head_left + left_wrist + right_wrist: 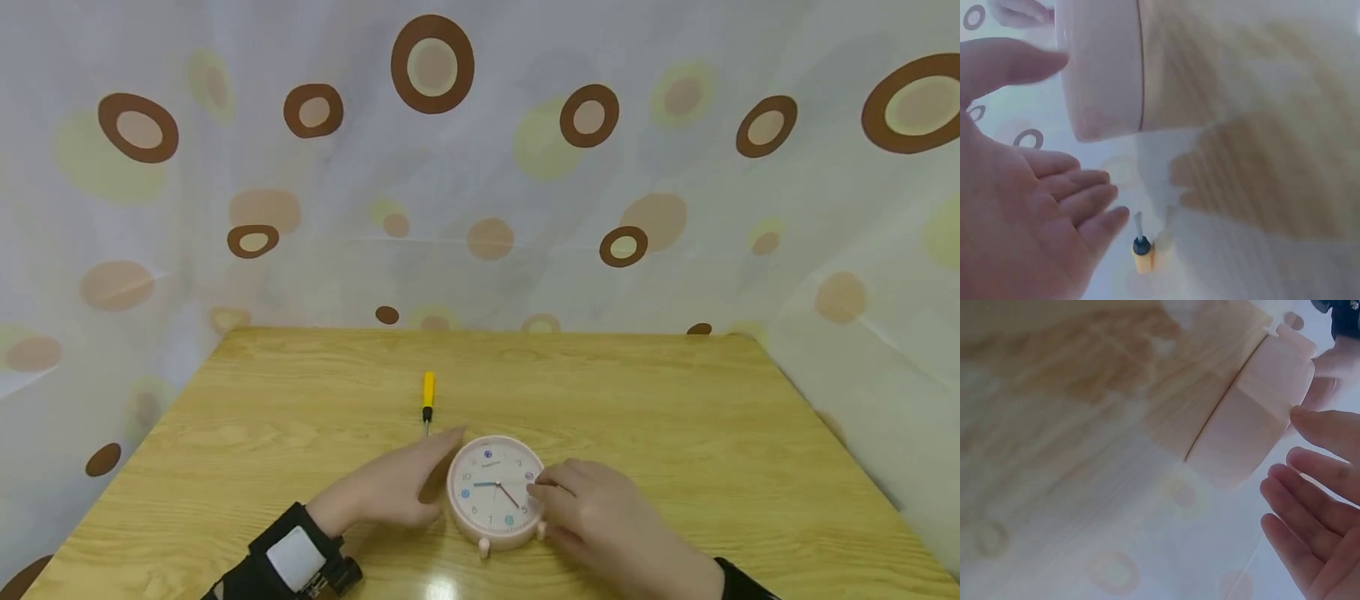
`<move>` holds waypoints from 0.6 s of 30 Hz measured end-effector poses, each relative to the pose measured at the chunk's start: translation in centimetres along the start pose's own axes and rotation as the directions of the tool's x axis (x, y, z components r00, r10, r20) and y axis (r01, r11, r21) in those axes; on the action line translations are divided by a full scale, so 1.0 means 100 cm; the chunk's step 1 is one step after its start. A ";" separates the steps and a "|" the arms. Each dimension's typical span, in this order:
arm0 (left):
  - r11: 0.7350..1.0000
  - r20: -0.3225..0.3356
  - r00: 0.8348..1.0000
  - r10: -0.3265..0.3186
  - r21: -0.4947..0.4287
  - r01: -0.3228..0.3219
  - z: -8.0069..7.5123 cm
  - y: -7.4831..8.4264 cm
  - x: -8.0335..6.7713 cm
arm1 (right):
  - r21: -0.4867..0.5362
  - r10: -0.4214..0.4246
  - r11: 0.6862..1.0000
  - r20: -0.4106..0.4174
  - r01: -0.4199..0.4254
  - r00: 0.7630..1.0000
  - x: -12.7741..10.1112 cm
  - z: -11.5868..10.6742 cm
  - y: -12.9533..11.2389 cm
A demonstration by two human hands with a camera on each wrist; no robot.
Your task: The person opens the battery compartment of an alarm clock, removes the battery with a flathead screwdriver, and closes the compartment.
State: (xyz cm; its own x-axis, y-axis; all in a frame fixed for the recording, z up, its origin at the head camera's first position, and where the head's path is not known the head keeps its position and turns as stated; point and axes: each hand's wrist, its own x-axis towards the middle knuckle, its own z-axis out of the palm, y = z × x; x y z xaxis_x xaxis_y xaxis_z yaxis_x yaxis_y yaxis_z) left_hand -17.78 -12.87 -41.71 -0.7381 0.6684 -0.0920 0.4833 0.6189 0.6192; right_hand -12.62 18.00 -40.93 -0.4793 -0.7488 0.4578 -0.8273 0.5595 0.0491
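Currently the pink clock (pixel 497 492) lies face up on the wooden table (pixel 675 400), directly between both hands. Left hand (pixel 390 487): fingers straight and relaxed, flat along the clock's left rim, holding nothing; contact with the rim cannot be confirmed. Right hand (pixel 600 517): fingers loosely bent at the clock's right edge, fingertips at the rim, no firm grip visible. Yellow-handled screwdriver (pixel 427 400) lies just beyond the left fingertips.
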 end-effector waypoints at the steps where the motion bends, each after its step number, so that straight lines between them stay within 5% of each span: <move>1: 1.000 -0.003 1.000 -0.016 0.005 0.016 0.001 -0.001 -0.004 | -0.004 0.006 1.000 0.009 -0.006 1.000 0.001 -0.001 0.000; 8: 0.994 -0.043 0.996 -0.082 0.075 0.085 0.011 0.004 -0.021 | -0.021 0.049 0.999 0.118 -0.047 0.992 0.001 -0.004 0.002; 18: 0.990 -0.055 0.991 -0.120 0.067 0.123 0.021 0.012 -0.018 | -0.003 0.037 0.999 0.149 -0.037 0.988 0.000 -0.004 0.003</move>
State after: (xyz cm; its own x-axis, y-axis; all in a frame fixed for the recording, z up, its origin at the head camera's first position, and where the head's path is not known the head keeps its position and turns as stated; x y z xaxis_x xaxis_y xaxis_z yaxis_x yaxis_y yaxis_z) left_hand -14.92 -12.48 -42.42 -0.8156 0.5656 -0.1223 0.4190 0.7229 0.5494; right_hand -12.77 18.31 -40.58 -0.5479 -0.7723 0.3216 -0.8083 0.5878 0.0344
